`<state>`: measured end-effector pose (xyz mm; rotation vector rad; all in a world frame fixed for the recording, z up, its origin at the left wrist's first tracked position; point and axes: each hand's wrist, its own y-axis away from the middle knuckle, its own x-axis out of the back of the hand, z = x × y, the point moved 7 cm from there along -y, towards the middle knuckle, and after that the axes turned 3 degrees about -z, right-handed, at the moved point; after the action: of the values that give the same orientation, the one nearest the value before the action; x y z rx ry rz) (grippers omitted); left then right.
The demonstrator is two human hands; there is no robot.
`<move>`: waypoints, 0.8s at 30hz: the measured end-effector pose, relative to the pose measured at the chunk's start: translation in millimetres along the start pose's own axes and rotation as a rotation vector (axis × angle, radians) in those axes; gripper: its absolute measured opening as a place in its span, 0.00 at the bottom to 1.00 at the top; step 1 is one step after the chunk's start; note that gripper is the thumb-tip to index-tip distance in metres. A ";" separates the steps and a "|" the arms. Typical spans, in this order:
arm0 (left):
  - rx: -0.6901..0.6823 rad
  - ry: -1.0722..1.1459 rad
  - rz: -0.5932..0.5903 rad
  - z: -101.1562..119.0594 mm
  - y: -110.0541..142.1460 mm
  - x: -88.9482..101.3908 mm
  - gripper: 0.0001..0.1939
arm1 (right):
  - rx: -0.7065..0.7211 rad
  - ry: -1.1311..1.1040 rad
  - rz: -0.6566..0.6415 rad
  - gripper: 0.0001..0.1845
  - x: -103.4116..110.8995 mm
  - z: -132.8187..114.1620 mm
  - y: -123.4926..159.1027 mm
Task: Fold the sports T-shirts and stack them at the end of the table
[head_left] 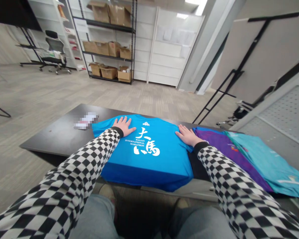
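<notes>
The blue T-shirt (164, 159) lies spread on the dark table (57, 132), its near edge draping over the front at 6 o'clock. A purple garment (221, 146) and a teal garment (266, 159) lie side by side at 3 o'clock. At 2 o'clock the right hand (186, 135) rests on a sleeve, fingers outstretched; at 11 the left hand (124, 126) presses flat, fingers splayed. Beyond, toward 11, stands a rack (109, 25) of cardboard boxes (109, 72).

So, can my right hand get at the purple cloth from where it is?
Probably yes. Your right hand holds nothing and rests palm down at the edge of the blue shirt, right beside the purple cloth, with nothing visible blocking the way.
</notes>
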<state>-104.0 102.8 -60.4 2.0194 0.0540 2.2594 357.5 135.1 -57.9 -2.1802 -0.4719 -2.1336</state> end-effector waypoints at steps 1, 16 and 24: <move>-0.008 0.001 0.004 -0.7 -0.8 0.0 0.55 | 0.012 0.010 0.001 0.44 0.2 2.5 1.3; -0.021 0.013 0.029 -1.4 -1.3 6.2 0.52 | -0.105 0.099 0.103 0.34 21.2 13.1 10.2; -0.017 0.011 0.030 -0.2 -0.1 7.3 0.54 | -0.237 0.147 0.214 0.23 57.8 30.2 43.6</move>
<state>-105.0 103.7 -53.3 2.0123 0.0050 2.2812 397.7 111.4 5.1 -2.0500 0.0253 -2.3054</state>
